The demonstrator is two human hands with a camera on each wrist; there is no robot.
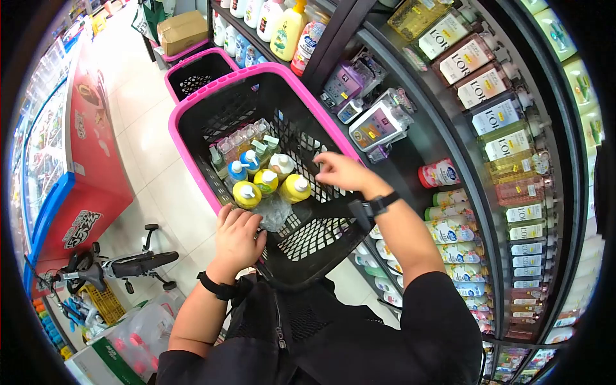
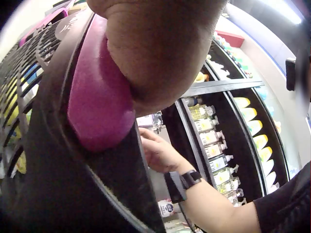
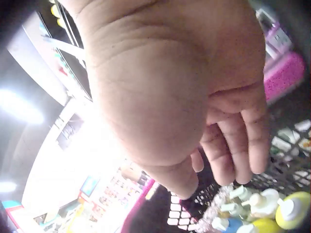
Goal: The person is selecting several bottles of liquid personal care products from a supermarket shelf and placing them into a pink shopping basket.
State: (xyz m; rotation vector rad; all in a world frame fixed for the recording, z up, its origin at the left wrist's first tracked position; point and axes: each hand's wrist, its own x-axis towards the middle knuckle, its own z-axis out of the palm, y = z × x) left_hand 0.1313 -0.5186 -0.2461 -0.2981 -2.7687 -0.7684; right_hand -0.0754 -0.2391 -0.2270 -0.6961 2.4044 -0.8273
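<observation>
A black lattice shopping basket with a pink rim (image 1: 183, 144) stands in front of me. My left hand (image 1: 239, 239) grips its near-left edge, and in the left wrist view the heel of that hand covers part of the pink rim (image 2: 99, 97). Over the right side of the basket hangs my right hand (image 1: 343, 173), holding nothing, its fingers loosely bent. Inside, several yellow pump bottles (image 1: 296, 188) stand beside blue-topped pump bottles (image 1: 237, 171) and a row of clear bottles (image 1: 244, 136). Crumpled clear plastic (image 1: 274, 213) lies near them.
Curved shelves on the right hold pump bottles (image 1: 484, 86), purple packs (image 1: 378, 125) and a red-and-white container (image 1: 439, 173). Another pink-rimmed basket (image 1: 172, 80) and a cardboard box (image 1: 183, 33) are behind. A red freezer (image 1: 96, 135) and a small bike (image 1: 138, 264) stand left.
</observation>
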